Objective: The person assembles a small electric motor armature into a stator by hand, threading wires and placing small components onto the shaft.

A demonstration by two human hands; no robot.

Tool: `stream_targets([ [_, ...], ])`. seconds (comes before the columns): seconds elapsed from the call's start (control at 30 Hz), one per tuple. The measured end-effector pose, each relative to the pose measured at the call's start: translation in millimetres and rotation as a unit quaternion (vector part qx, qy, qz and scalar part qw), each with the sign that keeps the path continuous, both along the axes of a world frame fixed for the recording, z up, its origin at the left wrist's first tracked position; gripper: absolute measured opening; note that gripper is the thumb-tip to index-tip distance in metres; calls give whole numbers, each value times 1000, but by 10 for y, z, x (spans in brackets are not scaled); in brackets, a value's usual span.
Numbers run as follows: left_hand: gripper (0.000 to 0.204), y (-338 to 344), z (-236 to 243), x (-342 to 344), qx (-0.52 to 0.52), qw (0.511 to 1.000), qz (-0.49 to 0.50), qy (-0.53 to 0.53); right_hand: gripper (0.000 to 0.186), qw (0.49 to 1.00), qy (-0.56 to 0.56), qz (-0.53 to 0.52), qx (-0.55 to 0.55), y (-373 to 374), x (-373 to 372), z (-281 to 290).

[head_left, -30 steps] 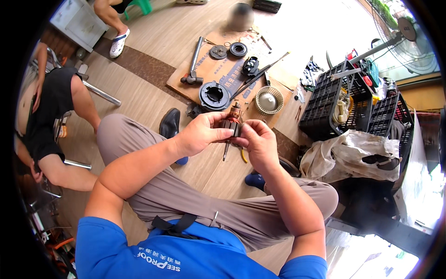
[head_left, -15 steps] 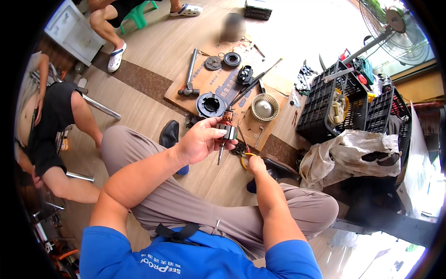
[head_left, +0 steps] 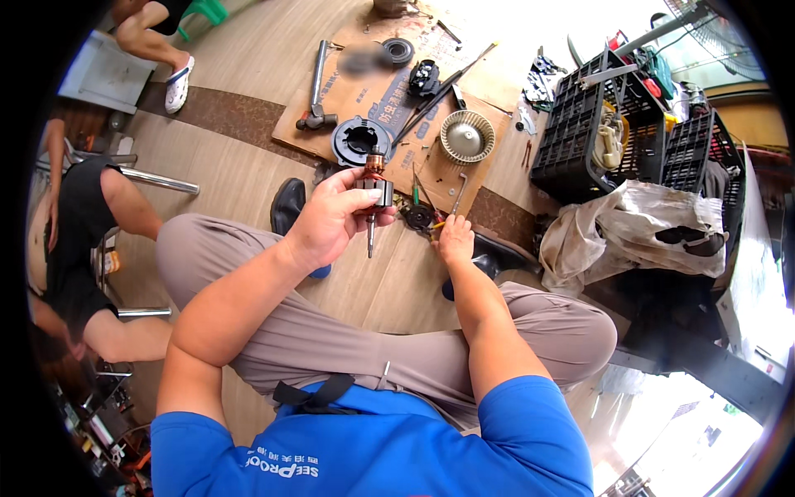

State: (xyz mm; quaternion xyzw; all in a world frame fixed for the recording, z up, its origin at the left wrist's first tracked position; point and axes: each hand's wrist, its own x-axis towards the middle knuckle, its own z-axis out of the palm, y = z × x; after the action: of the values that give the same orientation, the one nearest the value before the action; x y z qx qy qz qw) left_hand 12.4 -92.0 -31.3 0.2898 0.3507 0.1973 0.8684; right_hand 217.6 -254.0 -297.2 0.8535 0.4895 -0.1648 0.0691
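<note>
My left hand [head_left: 327, 219] grasps a dark, cylindrical motor armature with copper windings and a steel shaft [head_left: 378, 193], thumb across its core, held up in front of me between my knees. My right hand [head_left: 455, 240] is lowered near the floor, over a yellow-handled tool [head_left: 439, 224]; I cannot tell whether the fingers are closed round it. Between my hands lies a round black part [head_left: 419, 217]. My room to move is over the pale plank-patterned floor [head_left: 402, 286] below the shaft, bounded by my knees; a black shoe [head_left: 489, 258] sits just beside my right hand. The armature's long axis runs away from me, slightly tilted: bare shaft pointing toward my lap, copper end toward the flattened brown cardboard [head_left: 294, 124]. On that sheet, a black ring-shaped housing [head_left: 344, 149] sits by the near left edge and a cream, finned fan wheel [head_left: 467, 137] near the right edge.
</note>
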Motion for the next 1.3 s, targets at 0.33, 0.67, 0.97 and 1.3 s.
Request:
stream_targets([
  [0.33, 34, 3, 22, -24, 2, 1000, 5, -11, 13, 984, -109, 120, 69, -59, -83, -482],
  [0.67, 37, -6, 98, -120, 27, 997, -9, -67, 35, 970, 220, 96, -38, 344, -30, 454],
  [0.97, 42, -110, 294, -79, 99, 992, 3, -76, 17, 742, 630, -140, 181, 498, 264, 2984],
  [1.3, 39, -216, 354, -88, 62, 997, -19, -51, 19, 674, 655, -173, 296, 611, -340, 2790],
])
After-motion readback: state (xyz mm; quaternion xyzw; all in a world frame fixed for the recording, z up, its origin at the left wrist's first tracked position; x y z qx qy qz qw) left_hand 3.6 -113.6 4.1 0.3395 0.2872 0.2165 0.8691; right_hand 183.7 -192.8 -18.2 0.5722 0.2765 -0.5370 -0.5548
